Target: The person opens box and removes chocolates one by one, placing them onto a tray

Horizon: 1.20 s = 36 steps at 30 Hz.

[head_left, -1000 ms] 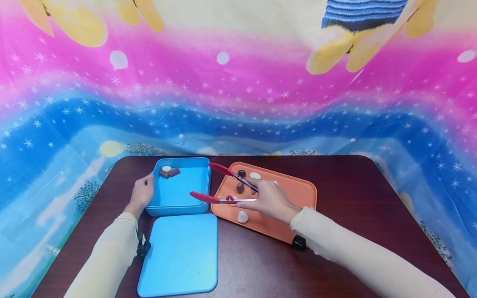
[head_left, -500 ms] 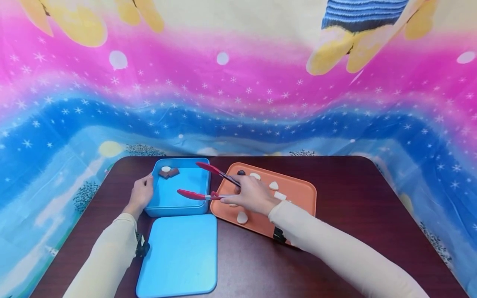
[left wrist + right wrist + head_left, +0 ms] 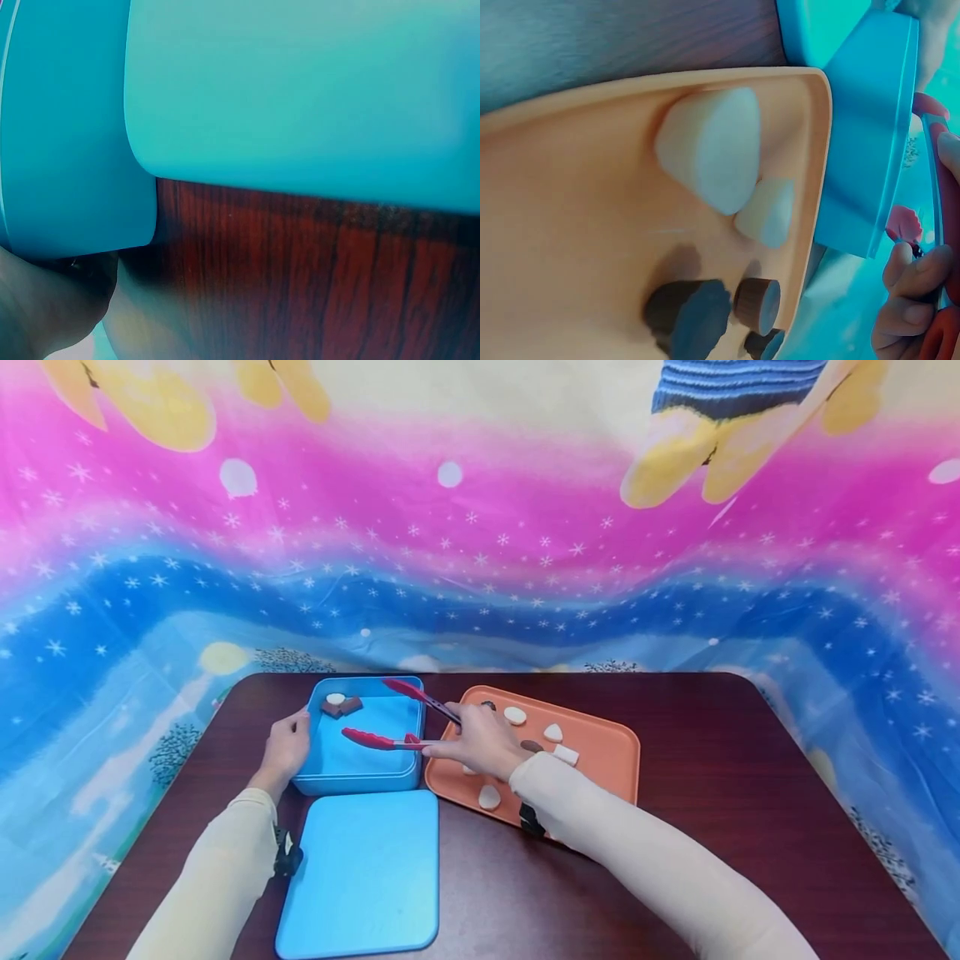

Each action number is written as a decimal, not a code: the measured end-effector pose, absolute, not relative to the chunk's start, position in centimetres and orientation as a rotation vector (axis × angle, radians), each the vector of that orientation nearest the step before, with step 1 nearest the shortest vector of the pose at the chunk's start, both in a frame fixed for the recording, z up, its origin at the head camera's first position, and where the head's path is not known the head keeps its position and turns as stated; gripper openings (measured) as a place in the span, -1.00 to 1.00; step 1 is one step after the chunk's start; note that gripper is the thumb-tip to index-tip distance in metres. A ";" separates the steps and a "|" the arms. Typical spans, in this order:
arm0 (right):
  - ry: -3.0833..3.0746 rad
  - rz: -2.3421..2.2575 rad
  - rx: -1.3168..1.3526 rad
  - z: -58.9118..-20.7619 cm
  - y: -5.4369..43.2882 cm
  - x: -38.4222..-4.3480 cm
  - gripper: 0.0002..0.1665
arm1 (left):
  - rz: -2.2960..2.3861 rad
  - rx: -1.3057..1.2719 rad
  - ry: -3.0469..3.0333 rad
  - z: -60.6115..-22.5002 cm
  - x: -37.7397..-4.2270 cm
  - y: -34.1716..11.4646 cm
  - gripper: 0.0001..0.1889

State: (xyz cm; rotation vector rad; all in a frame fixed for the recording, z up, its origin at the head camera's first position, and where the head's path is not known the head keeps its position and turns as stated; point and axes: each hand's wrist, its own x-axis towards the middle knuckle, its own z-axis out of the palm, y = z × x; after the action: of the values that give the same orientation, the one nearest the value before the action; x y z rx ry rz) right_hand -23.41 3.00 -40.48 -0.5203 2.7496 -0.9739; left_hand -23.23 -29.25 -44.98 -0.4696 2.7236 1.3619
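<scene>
My left hand (image 3: 287, 745) holds the left wall of an open blue box (image 3: 360, 783). In the box's back left corner lie two brown blocks (image 3: 348, 707) and a white oval piece (image 3: 335, 699), which look like chocolates. My right hand (image 3: 483, 739) grips tongs with red tips (image 3: 371, 740). The tips are spread apart over the box, with nothing between them. Under my right forearm, an orange tray (image 3: 603, 739) holds several white and dark brown pieces, among them a large white one (image 3: 709, 150) and a dark ridged one (image 3: 690, 319). My right hand hides some of them.
A flat blue lid (image 3: 360, 877) lies in front of the box, close to its front wall. The tray's left edge is next to the box. Everything rests on a dark wooden table (image 3: 705, 752), with a patterned cloth (image 3: 525, 560) hanging behind it.
My right hand has moved left with the tongs, from above the tray until the tips are over the box. The left hand and box have stayed in place.
</scene>
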 end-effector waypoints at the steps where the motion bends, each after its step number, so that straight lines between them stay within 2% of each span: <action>1: 2.755 -0.961 -0.521 -40.5 2.7 -23.5 0.02 | 1.359 -0.469 2.726 -45.0 -23.2 -29.3 -0.40; 15: 2.743 -0.853 -0.490 -40.6 -0.2 -24.8 0.04 | 1.357 -0.479 2.710 -45.0 -23.6 -29.2 -0.39; 27: 2.850 -0.665 -0.536 -40.8 -2.6 -25.9 -0.16 | 1.350 -0.463 2.733 -45.2 -23.5 -29.4 -0.38; 36: 2.852 -0.598 -0.544 -40.8 -3.6 -26.1 -0.23 | 1.356 -0.471 2.732 -45.2 -23.5 -29.3 -0.39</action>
State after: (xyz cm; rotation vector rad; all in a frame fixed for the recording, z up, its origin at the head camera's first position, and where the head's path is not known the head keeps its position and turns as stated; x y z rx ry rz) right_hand -26.15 -3.55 -40.78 -0.5440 2.8517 -0.5979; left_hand -23.51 -29.31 -45.19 -0.4713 2.7324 1.3564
